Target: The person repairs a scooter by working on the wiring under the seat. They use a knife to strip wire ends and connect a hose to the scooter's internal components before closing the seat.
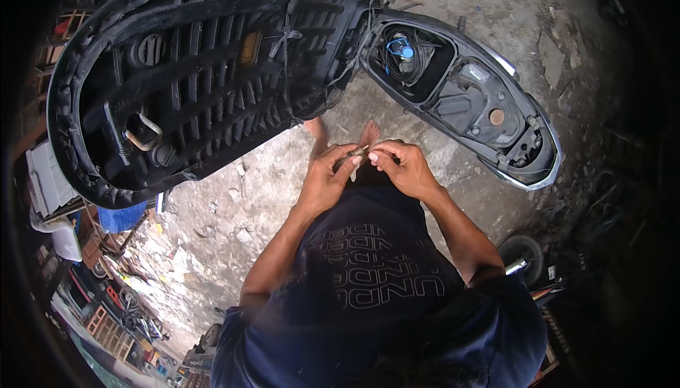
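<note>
On my feed, the left hand [327, 179] pinches a small part [359, 155] at centre; right hand [409, 169] pinched beside it, on what I can't tell; black seat [212, 69], ten o'clock

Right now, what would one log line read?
left grip: pinching small piece | right grip: at small piece | seat: underside showing | bin: open, dark coil inside

Head-worn fisheye facing steeply down; shirt [375, 253] close, left hand [327, 179], right hand [409, 168] mid-frame, floor [237, 229] farther.
</note>
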A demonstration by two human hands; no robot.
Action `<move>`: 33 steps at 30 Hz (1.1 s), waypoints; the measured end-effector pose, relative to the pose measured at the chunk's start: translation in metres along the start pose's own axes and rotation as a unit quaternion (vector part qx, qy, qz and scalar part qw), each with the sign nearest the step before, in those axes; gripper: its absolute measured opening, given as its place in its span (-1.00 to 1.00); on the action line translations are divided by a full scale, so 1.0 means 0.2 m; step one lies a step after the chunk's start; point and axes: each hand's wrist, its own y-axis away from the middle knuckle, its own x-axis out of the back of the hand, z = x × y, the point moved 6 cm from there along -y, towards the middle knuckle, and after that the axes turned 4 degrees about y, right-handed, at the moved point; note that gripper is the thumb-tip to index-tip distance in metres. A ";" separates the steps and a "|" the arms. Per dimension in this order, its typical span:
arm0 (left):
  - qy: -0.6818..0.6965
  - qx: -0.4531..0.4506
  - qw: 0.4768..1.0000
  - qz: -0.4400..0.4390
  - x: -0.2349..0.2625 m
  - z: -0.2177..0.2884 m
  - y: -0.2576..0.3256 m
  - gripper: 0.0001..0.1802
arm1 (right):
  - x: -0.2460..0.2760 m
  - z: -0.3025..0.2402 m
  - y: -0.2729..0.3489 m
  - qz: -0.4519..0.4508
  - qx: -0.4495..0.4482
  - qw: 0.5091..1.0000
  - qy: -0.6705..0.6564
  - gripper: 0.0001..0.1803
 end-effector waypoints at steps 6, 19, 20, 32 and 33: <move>-0.024 0.024 0.998 0.051 0.08 0.00 -0.07 -0.67 | -0.05 -0.13 -0.05 0.122 0.116 0.978 0.125 -0.77; 0.020 0.049 0.993 -0.103 0.15 -0.01 -0.12 -0.66 | -0.06 0.02 -0.14 -0.093 -0.071 0.984 -0.135 -0.65; 0.041 0.066 0.990 -0.116 0.15 -0.01 -0.11 -0.66 | -0.06 0.02 -0.13 -0.103 -0.071 0.983 -0.136 -0.64; -0.064 -0.055 0.996 0.040 0.00 -0.16 -0.08 -0.68 | -0.04 0.20 -0.09 -0.039 -0.127 0.990 -0.057 -0.70; -0.075 -0.052 0.995 0.048 -0.01 -0.17 -0.08 -0.68 | -0.04 0.20 -0.09 -0.029 -0.137 0.989 -0.043 -0.70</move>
